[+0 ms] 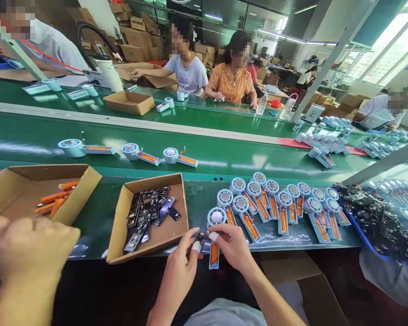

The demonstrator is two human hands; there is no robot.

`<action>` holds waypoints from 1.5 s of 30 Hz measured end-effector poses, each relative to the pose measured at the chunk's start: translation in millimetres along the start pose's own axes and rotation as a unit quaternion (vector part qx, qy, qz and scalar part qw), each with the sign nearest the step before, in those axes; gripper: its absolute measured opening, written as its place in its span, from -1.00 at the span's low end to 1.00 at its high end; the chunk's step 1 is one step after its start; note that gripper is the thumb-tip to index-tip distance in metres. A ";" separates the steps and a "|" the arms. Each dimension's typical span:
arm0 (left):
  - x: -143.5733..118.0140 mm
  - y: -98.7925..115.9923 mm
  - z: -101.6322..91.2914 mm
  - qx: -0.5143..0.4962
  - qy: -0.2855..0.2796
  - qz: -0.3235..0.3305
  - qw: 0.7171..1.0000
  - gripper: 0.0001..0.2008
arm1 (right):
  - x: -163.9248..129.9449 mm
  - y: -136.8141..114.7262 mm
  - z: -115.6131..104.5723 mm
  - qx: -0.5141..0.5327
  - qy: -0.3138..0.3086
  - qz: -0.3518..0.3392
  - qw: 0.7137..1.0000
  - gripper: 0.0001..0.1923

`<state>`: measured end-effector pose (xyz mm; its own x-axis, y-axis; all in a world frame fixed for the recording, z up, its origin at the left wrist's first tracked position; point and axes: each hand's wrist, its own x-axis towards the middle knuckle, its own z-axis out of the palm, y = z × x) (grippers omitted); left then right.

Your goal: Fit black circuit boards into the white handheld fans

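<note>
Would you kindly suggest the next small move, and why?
Perhaps guide the small circuit board toward the open fan handle: the left hand holds the board close by, the right hand is at its end, and the orange battery lies exposed.

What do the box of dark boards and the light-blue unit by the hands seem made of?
Box: apparently matte cardboard, by its plain brown walls. Light-blue unit: probably satin moulded plastic, by its even colour and slotted rim; painted metal isn't ruled out.

A white tumbler (108, 74) stands to the left of a person in a printed grey T-shirt (189, 76). A clear plastic bottle (262, 104) stands near another person in an orange top (231, 83). Brown cardboard cartons (136, 40) are piled in the background.
</note>
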<state>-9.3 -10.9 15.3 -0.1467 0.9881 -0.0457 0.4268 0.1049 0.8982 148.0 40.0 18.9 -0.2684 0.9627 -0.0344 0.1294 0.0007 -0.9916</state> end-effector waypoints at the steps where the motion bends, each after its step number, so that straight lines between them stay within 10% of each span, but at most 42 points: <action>1: -0.2 1.0 0.9 -0.025 0.003 -0.010 1.000 -0.62 | -1.2 -1.0 -0.8 -0.029 0.005 -0.022 0.999 -0.80; 7: -2.5 3.5 8.9 -0.083 0.027 -0.036 0.996 -0.66 | -5.5 -1.9 -2.9 -0.256 0.016 -0.190 0.948 -0.74; 16: -10.1 2.4 12.7 0.017 0.085 0.087 0.992 -0.68 | -6.1 -27.5 -4.5 -0.467 -0.057 -0.196 0.860 -0.83; 28: 6.7 6.7 -11.1 -0.090 -0.049 0.006 0.995 -0.63 | 7.5 -28.5 -20.3 -0.253 -0.107 -0.171 0.946 -0.70; 36: -0.2 5.2 3.3 -0.059 -0.006 0.039 0.997 -0.62 | 3.2 -29.9 -21.2 -0.250 -0.069 -0.102 0.960 -0.78; 45: -9.2 5.6 26.1 -0.114 -0.005 -0.035 0.993 -0.64 | -3.1 -20.0 -34.7 0.066 -0.053 0.078 0.993 -0.84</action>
<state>17.8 -16.5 9.3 -0.1589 0.9805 -0.1153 0.2034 0.1468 0.9680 179.4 46.4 43.1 -0.3540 0.9146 -0.1953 0.0531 -0.1888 -0.9806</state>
